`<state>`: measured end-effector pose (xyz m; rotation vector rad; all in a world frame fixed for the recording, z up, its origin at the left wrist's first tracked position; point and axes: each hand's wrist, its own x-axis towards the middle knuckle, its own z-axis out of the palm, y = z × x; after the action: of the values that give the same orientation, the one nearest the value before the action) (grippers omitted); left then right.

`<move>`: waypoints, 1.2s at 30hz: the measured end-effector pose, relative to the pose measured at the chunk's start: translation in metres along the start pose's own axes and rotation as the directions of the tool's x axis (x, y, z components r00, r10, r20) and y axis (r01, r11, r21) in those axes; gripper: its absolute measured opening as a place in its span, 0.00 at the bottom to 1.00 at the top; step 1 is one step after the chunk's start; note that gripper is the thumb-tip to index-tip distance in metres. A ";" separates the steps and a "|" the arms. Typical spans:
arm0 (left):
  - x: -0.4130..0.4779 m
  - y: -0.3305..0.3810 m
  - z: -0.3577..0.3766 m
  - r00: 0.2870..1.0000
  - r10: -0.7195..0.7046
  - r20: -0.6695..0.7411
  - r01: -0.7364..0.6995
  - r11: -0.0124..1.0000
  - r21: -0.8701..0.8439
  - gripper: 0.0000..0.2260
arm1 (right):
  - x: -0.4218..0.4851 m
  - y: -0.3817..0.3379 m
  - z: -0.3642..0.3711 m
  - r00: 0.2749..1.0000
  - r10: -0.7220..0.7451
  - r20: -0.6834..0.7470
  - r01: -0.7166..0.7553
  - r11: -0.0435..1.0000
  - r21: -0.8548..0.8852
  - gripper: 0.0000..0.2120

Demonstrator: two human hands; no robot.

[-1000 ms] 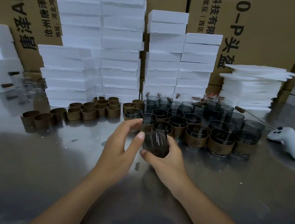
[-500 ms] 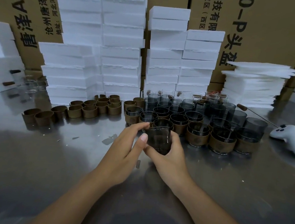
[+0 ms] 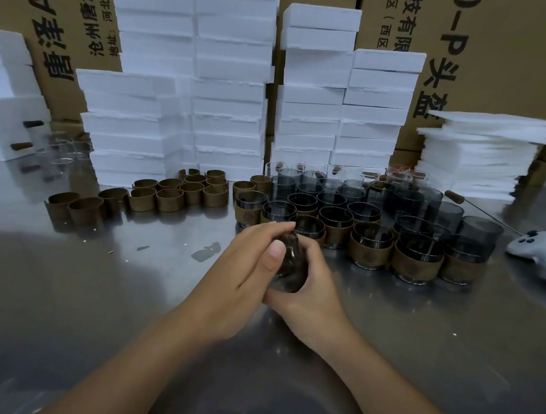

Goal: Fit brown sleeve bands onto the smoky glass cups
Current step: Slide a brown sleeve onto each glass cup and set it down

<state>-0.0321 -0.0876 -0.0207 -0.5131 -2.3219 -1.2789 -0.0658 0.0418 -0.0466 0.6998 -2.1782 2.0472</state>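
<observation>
Both hands are meeting over the steel table [image 3: 62, 288], just in front of the cluster of banded cups [image 3: 369, 247], and a single smoky glass cup [image 3: 288, 267] is sitting tilted between them. The left hand [image 3: 244, 270] is curling over the cup from the left, its thumb pressing against the glass and its fingers closing across the top. The right hand [image 3: 310, 291] is cupping the glass from below and from the right, with fingers wrapping up around its far side. Whether a band is on this cup cannot be told, since the hands are covering most of it. To the left of the banded cups, a row of loose brown bands [image 3: 171, 198] is standing on the table. Behind the banded cups, bare smoky cups [image 3: 409, 198] are crowding together, and beyond those, stacks of white foam blocks [image 3: 227, 105] are rising against cardboard boxes [image 3: 505, 61]. To the right of the banded cups, a white controller [image 3: 542, 254] is lying on the table.
</observation>
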 end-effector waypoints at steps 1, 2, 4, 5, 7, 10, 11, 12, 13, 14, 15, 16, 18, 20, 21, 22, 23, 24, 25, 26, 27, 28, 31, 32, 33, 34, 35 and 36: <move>0.000 0.003 0.000 1.000 0.028 -0.002 -0.028 1.000 0.011 0.26 | 0.000 0.000 0.000 1.000 -0.002 0.002 0.002 1.000 0.002 0.30; 0.000 0.005 0.001 0.999 0.054 -0.004 -0.054 0.998 0.019 0.26 | 0.001 0.000 -0.001 1.000 -0.003 0.001 0.003 1.000 0.008 0.30; -0.001 0.008 0.001 0.996 0.087 -0.005 -0.087 0.996 0.017 0.25 | 0.001 0.000 -0.002 1.000 -0.009 -0.007 0.009 1.000 0.015 0.30; -0.001 0.009 0.001 0.995 0.095 -0.004 -0.095 0.995 0.014 0.25 | 0.001 0.000 -0.002 1.000 -0.011 -0.013 0.011 1.000 0.015 0.30; -0.001 0.011 0.001 0.993 0.114 -0.009 -0.114 0.993 0.023 0.27 | 0.002 0.000 -0.002 0.999 -0.010 -0.031 0.011 1.000 0.024 0.28; 0.000 0.014 0.001 0.990 0.140 -0.026 -0.139 0.990 0.025 0.26 | 0.003 0.003 -0.001 0.997 0.001 -0.082 0.002 1.000 0.031 0.28; 0.000 0.014 0.001 0.987 0.154 -0.039 -0.153 0.988 0.030 0.24 | 0.003 0.004 -0.001 0.995 0.008 -0.098 -0.006 1.000 0.024 0.27; 0.000 0.014 0.001 0.985 0.165 -0.055 -0.163 0.986 0.035 0.22 | 0.003 0.004 -0.001 0.994 0.017 -0.111 -0.015 1.000 0.019 0.27; 0.000 0.014 0.000 0.983 0.167 -0.071 -0.165 0.986 0.035 0.20 | 0.004 0.004 -0.001 0.992 0.029 -0.120 -0.027 0.999 0.016 0.27; 0.000 0.014 0.000 0.983 0.161 -0.082 -0.159 0.987 0.030 0.19 | 0.004 0.004 -0.001 0.991 0.041 -0.126 -0.040 0.999 0.015 0.27; 0.000 0.013 0.000 0.984 0.152 -0.090 -0.151 0.988 0.020 0.19 | 0.005 0.004 -0.001 0.990 0.051 -0.129 -0.050 0.999 0.011 0.27; 0.001 0.013 0.000 0.986 0.141 -0.093 -0.140 0.990 0.010 0.18 | 0.005 0.004 -0.002 0.990 0.056 -0.130 -0.056 0.998 0.006 0.27; 0.001 0.011 0.000 0.988 0.117 -0.096 -0.119 0.993 -0.007 0.18 | 0.004 0.003 -0.002 0.990 0.060 -0.131 -0.060 0.998 0.002 0.27; 0.001 0.010 0.000 0.989 0.097 -0.111 -0.100 0.995 -0.019 0.17 | 0.004 0.001 -0.003 0.989 0.061 -0.137 -0.061 0.998 0.003 0.26; 0.001 0.010 0.000 0.989 0.087 -0.122 -0.091 0.996 -0.027 0.16 | 0.004 0.001 -0.003 0.988 0.061 -0.144 -0.061 0.998 0.002 0.26; 0.001 0.009 -0.001 0.988 0.077 -0.133 -0.082 0.996 -0.032 0.16 | 0.003 0.000 -0.003 0.986 0.061 -0.153 -0.061 0.998 0.004 0.26; 0.001 0.009 -0.001 0.987 0.069 -0.143 -0.074 0.997 -0.033 0.15 | 0.003 0.000 -0.003 0.985 0.063 -0.164 -0.062 0.998 0.010 0.26; 0.001 0.009 -0.002 0.987 0.061 -0.151 -0.067 0.997 -0.032 0.15 | 0.003 -0.001 -0.004 0.983 0.065 -0.173 -0.063 0.998 0.016 0.26; 0.001 0.009 -0.002 0.986 0.054 -0.158 -0.060 0.998 -0.032 0.14 | 0.003 -0.001 -0.004 0.982 0.067 -0.178 -0.064 0.998 0.021 0.26; 0.001 0.008 -0.002 0.985 0.045 -0.166 -0.052 0.998 -0.033 0.14 | 0.002 -0.002 -0.004 0.981 0.068 -0.181 -0.065 0.998 0.024 0.26; 0.002 0.008 -0.003 0.984 0.037 -0.173 -0.043 0.999 -0.031 0.14 | 0.002 -0.002 -0.004 0.981 0.067 -0.183 -0.063 0.998 0.026 0.26; 0.002 0.008 -0.003 0.983 0.030 -0.180 -0.035 0.999 -0.026 0.13 | 0.002 -0.003 -0.003 0.980 0.063 -0.186 -0.059 0.998 0.027 0.26; 0.003 0.005 -0.002 0.980 -0.001 -0.198 -0.004 1.000 -0.023 0.08 | 0.001 -0.004 -0.003 0.979 0.050 -0.199 -0.045 0.999 0.028 0.25; 0.004 0.005 -0.002 0.980 -0.015 -0.200 0.009 0.999 -0.031 0.08 | 0.001 -0.005 -0.003 0.979 0.047 -0.200 -0.042 0.999 0.028 0.25; 0.004 0.004 -0.002 0.980 -0.029 -0.197 0.021 0.999 -0.041 0.08 | 0.001 -0.005 -0.003 0.979 0.045 -0.199 -0.041 0.999 0.027 0.25; 0.004 0.003 -0.002 0.981 -0.040 -0.191 0.032 0.998 -0.049 0.09 | 0.001 -0.006 -0.003 0.979 0.046 -0.196 -0.041 0.999 0.026 0.25; 0.004 0.002 -0.001 0.982 -0.050 -0.184 0.041 0.998 -0.054 0.09 | 0.001 -0.007 -0.003 0.980 0.046 -0.194 -0.042 0.999 0.026 0.25; 0.004 0.001 -0.001 0.983 -0.059 -0.176 0.049 0.997 -0.056 0.10 | 0.001 -0.007 -0.003 0.980 0.045 -0.193 -0.040 0.999 0.027 0.25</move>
<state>-0.0348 -0.0877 -0.0177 -0.3389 -2.1731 -1.3547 -0.0646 0.0442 -0.0397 0.4381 -2.0819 2.0667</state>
